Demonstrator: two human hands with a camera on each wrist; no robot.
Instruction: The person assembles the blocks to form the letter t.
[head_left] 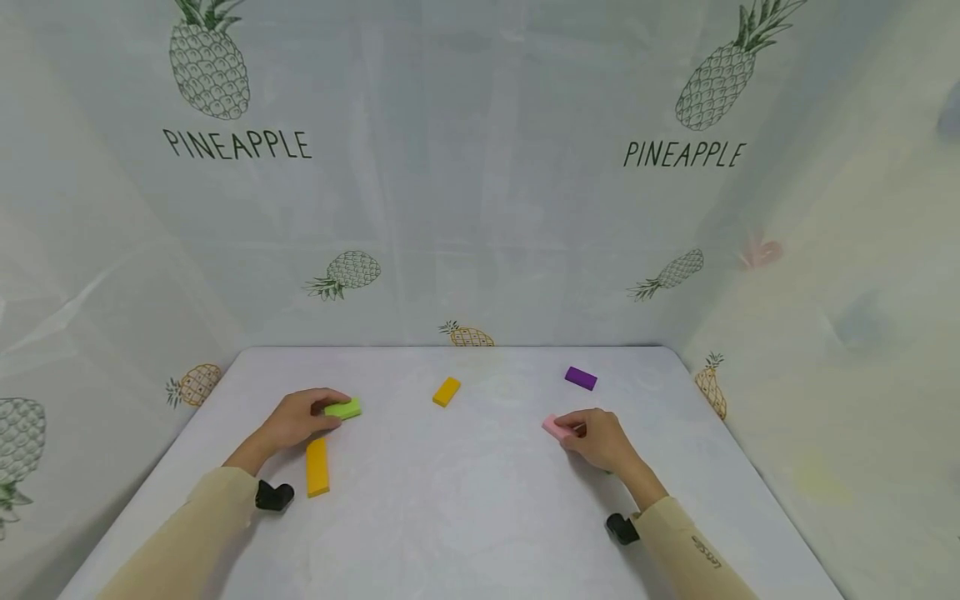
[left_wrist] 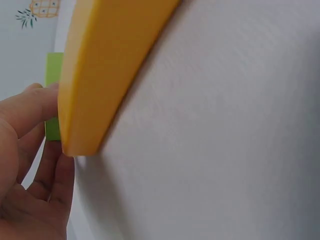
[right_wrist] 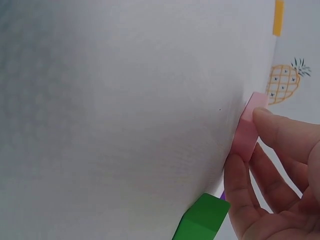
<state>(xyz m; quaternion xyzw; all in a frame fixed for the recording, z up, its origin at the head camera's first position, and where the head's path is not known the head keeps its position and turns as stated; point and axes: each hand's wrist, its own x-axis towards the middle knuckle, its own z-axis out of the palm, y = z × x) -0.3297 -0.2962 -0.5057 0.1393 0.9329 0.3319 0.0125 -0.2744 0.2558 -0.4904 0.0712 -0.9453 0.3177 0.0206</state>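
Note:
At the left of the table, my left hand [head_left: 303, 417] pinches a light green block [head_left: 345, 409] between thumb and fingers. Just below that hand lies a long yellow-orange block [head_left: 317, 468]; in the left wrist view it hides part of the green block [left_wrist: 52, 129]. On the right side my right hand [head_left: 600, 437] grips a pink block [head_left: 556, 428] by its sides, and the right wrist view has the pink block [right_wrist: 246, 131] at the tabletop. A dark green block [right_wrist: 202, 218] lies beside this hand, mostly covered by it in the head view.
A short yellow-orange block [head_left: 447, 392] lies near the back middle of the white table [head_left: 465, 517]. Behind my right hand is a purple block [head_left: 581, 378]. Pineapple-printed sheeting [head_left: 465, 192] hangs behind the table and along both sides.

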